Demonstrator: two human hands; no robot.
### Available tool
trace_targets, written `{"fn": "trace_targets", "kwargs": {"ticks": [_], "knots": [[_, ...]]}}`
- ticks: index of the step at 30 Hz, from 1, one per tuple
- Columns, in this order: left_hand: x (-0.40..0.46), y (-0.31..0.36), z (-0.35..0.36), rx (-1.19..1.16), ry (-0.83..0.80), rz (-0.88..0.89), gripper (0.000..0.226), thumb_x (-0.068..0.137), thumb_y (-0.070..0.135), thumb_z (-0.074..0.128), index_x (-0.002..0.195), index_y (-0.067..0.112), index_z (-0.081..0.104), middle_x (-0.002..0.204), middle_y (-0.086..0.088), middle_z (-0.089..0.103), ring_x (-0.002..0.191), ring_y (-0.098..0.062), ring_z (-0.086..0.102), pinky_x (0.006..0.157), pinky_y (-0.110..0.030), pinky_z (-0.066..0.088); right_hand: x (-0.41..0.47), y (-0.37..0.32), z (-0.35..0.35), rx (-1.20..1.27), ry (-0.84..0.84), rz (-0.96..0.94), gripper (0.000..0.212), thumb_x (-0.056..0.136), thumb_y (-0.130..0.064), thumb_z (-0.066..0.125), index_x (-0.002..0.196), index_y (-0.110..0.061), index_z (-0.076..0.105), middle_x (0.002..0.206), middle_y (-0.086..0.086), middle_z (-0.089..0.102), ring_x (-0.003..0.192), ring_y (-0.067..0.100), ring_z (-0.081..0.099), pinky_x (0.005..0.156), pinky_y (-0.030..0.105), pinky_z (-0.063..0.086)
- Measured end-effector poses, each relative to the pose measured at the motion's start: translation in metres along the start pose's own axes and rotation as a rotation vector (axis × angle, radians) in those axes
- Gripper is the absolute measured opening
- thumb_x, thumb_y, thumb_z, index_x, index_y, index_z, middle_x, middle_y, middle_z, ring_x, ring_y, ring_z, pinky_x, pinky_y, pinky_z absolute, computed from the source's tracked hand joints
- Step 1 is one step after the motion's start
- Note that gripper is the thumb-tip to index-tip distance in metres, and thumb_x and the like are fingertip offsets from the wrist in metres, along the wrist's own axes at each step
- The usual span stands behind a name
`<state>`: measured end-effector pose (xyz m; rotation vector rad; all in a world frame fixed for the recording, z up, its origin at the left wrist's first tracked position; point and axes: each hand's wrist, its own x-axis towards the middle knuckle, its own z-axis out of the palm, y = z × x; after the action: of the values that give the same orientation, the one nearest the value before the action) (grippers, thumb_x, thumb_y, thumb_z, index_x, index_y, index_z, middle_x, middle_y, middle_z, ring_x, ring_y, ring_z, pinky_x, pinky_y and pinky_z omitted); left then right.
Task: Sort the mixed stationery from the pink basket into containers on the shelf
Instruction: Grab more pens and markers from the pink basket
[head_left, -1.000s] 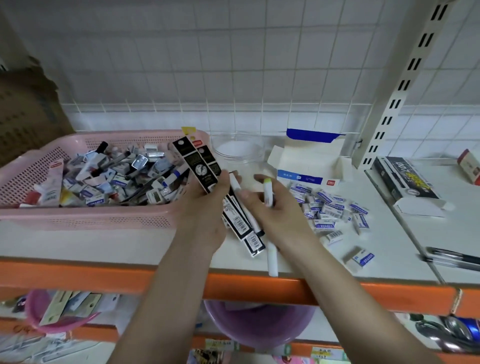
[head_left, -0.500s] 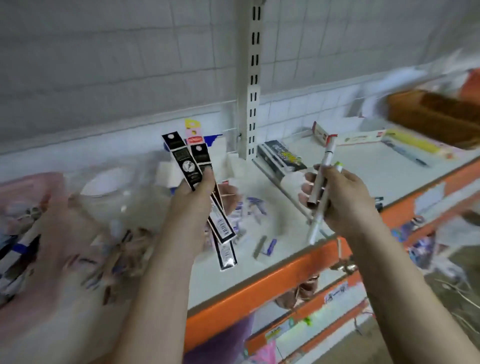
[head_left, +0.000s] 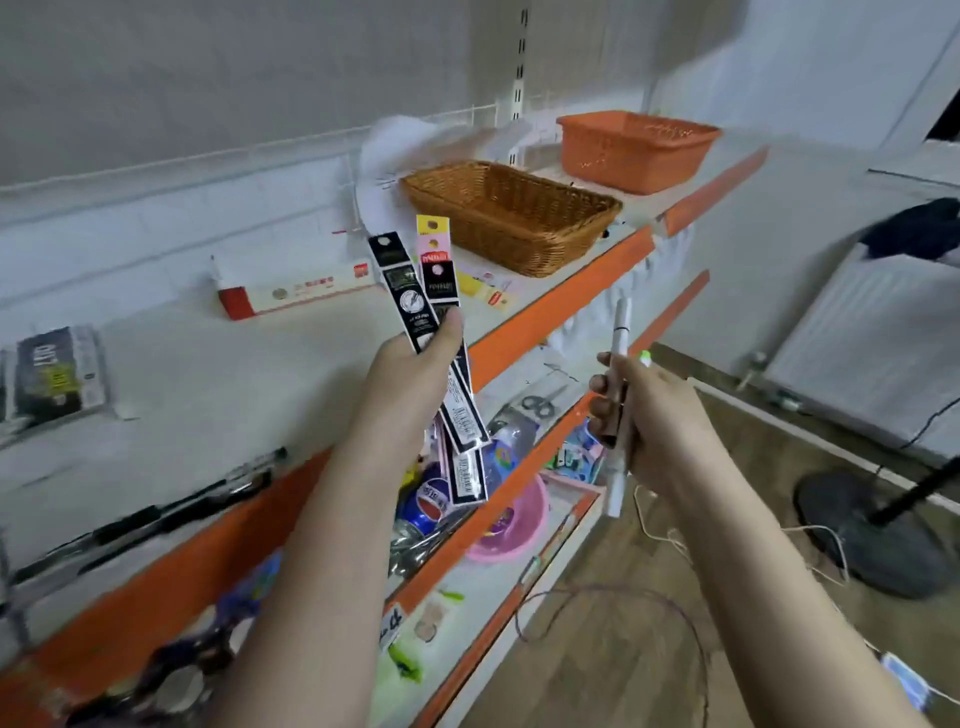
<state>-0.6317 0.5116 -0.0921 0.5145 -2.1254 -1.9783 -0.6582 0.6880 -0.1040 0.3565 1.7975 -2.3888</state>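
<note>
Ahead, wicker basket, orange basket, left grip holding packets, right grip holding pens

Open air between both hands and top shelf; nothing blocking straight ahead. Bare white shelf surface wide in the middle, between black printed box at left and red-white box along back wall. Black pens lying near front orange edge, low obstacle at left. Wicker basket open on top, reachable from above; yellow-white packets flat just in front of it. Orange plastic basket farther right, also open-topped, slotted upright behind and between the two baskets. Lower shelf crowded: scissors, can, pink bowl. Floor at right open apart from fan base and loose cords.
</note>
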Motion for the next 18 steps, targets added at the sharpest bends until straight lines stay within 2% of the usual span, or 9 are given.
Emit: {"fn": "trace_targets", "kwargs": {"ticks": [4, 6, 7, 9, 11, 13, 16, 18], "knots": [[0.038, 0.014, 0.055, 0.038, 0.084, 0.004, 0.021, 0.091, 0.043, 0.057, 0.084, 0.023, 0.063, 0.086, 0.004, 0.067, 0.089, -0.021, 0.064, 0.080, -0.034, 0.050, 0.053, -0.035, -0.029, -0.028, -0.030, 0.031, 0.016, 0.100, -0.018, 0.041, 0.091, -0.011, 0.053, 0.066, 0.003, 0.050, 0.042, 0.010, 0.042, 0.040, 0.020, 0.036], [0.062, 0.021, 0.070, 0.094, 0.153, 0.046, 0.019, 0.091, 0.041, 0.057, 0.094, 0.023, 0.063, 0.085, 0.009, 0.064, 0.086, -0.016, 0.062, 0.072, -0.027, 0.046, 0.083, -0.047, -0.035, -0.036, -0.067, 0.034, 0.016, 0.100, -0.018, 0.042, 0.091, -0.011, 0.054, 0.066, 0.003, 0.051, 0.045, 0.011, 0.041, 0.040, 0.021, 0.037], [0.076, 0.024, 0.076, 0.138, 0.206, 0.066, 0.020, 0.091, 0.040, 0.057, 0.100, 0.023, 0.062, 0.088, 0.009, 0.063, 0.086, -0.015, 0.060, 0.071, -0.025, 0.044, 0.099, -0.054, -0.035, -0.042, -0.090, 0.033, 0.016, 0.100, -0.018, 0.042, 0.092, -0.011, 0.053, 0.065, 0.003, 0.051, 0.045, 0.011, 0.042, 0.040, 0.020, 0.037], [0.107, 0.024, 0.081, 0.194, 0.335, 0.109, 0.030, 0.090, 0.043, 0.058, 0.107, 0.018, 0.060, 0.099, 0.004, 0.064, 0.092, -0.017, 0.059, 0.079, -0.029, 0.045, 0.132, -0.066, -0.031, -0.048, -0.142, 0.012, 0.016, 0.100, -0.018, 0.041, 0.092, -0.010, 0.052, 0.062, 0.002, 0.052, 0.045, 0.011, 0.042, 0.040, 0.021, 0.039], [0.141, 0.021, 0.082, 0.235, 0.451, 0.140, 0.034, 0.088, 0.042, 0.060, 0.109, 0.015, 0.060, 0.095, 0.003, 0.064, 0.092, -0.019, 0.059, 0.079, -0.030, 0.045, 0.165, -0.078, -0.019, -0.062, -0.203, -0.038, 0.016, 0.101, -0.017, 0.041, 0.090, -0.010, 0.051, 0.060, 0.002, 0.051, 0.044, 0.011, 0.044, 0.042, 0.021, 0.041], [0.171, 0.022, 0.081, 0.327, 0.521, 0.084, 0.036, 0.089, 0.040, 0.060, 0.110, 0.011, 0.060, 0.092, 0.004, 0.060, 0.091, -0.019, 0.057, 0.075, -0.025, 0.039, 0.195, -0.094, 0.001, -0.090, -0.276, -0.101, 0.019, 0.101, -0.015, 0.040, 0.087, -0.010, 0.051, 0.062, 0.003, 0.051, 0.041, 0.009, 0.046, 0.043, 0.021, 0.043], [0.200, 0.021, 0.086, 0.521, 0.527, -0.046, 0.042, 0.091, 0.041, 0.056, 0.110, 0.004, 0.062, 0.098, -0.009, 0.061, 0.100, -0.029, 0.059, 0.076, -0.030, 0.040, 0.229, -0.115, 0.028, -0.150, -0.407, -0.154, 0.022, 0.101, -0.014, 0.039, 0.083, -0.012, 0.051, 0.066, 0.005, 0.051, 0.041, 0.007, 0.050, 0.043, 0.021, 0.048], [0.211, 0.024, 0.090, 0.654, 0.534, -0.073, 0.045, 0.093, 0.038, 0.053, 0.103, -0.004, 0.064, 0.099, -0.021, 0.063, 0.101, -0.035, 0.059, 0.079, -0.036, 0.041, 0.250, -0.132, 0.041, -0.166, -0.478, -0.138, 0.020, 0.100, -0.015, 0.041, 0.085, -0.009, 0.052, 0.068, 0.005, 0.051, 0.046, 0.008, 0.053, 0.047, 0.021, 0.053]]}}
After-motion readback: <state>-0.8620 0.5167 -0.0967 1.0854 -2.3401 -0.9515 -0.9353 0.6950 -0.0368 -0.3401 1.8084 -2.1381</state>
